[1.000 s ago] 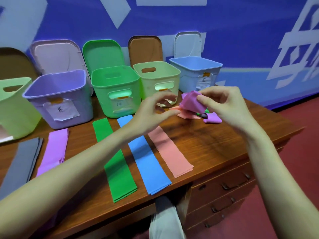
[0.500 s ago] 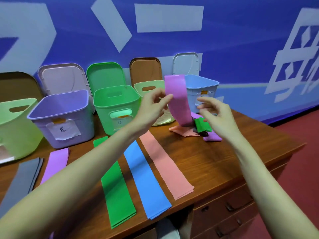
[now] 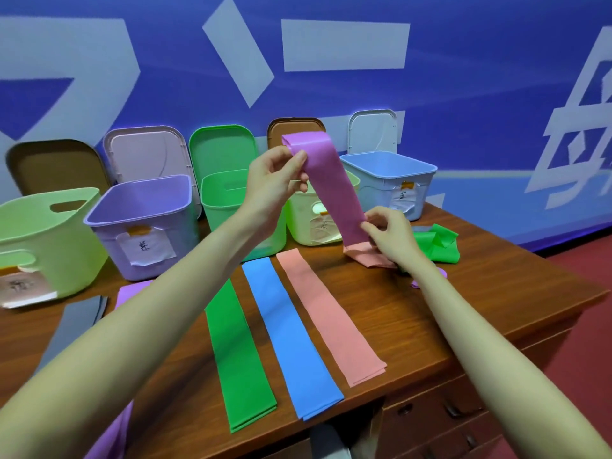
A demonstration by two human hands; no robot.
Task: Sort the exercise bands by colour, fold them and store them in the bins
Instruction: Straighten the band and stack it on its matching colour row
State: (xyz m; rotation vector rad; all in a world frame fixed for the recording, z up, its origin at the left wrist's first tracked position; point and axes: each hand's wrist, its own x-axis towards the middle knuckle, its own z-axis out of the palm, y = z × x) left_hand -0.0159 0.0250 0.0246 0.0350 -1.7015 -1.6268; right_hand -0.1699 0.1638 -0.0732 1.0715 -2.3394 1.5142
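I am watching the flat purple elastic exercise band (image 3: pixel 331 183), a crumpled wad a second ago, being drawn out taut above the wooden table (image 3: pixel 496 286): the left hand (image 3: pixel 275 180) is pinching its top at twelve o'clock while the right hand (image 3: pixel 389 233) is pinching its lower end at two o'clock. With both grips closed on it, I judge it is being straightened for laying beside the purple strip (image 3: pixel 132 291) at nine o'clock, below the lilac plastic bin (image 3: pixel 145 223).

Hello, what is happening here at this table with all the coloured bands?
A person is sorting exercise bands by colour. The left hand pinches the top of a purple band, and the right hand holds its lower end above the unsorted pile. Green, blue and pink bands already lie flat on the table before open bins.
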